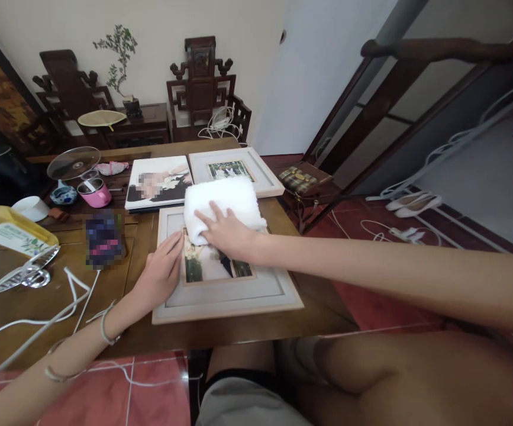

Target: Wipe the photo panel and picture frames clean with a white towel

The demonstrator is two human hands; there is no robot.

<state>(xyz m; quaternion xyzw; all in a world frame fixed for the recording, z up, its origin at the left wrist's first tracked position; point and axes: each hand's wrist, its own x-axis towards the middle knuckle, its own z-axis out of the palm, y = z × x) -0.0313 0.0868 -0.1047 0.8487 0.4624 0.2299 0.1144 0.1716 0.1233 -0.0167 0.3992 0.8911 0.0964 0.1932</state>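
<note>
A pale framed photo [256, 293] lies flat on the wooden table [38, 302] in front of me. My right hand [225, 231] rests flat, fingers spread, on a folded white towel [225, 198] that sits on the frame's upper part. My left hand [161, 269] lies open on the frame's left edge, fingers stretched toward the picture. A bracelet is on my left wrist.
Behind lie a frameless photo print [158, 180] and a second framed photo [234, 168]. To the left are a pink cup [94, 192], a white bowl [29, 207], a hair clip [28, 272] and white cables [61, 313]. Carved chairs stand at the wall; stairs rise on the right.
</note>
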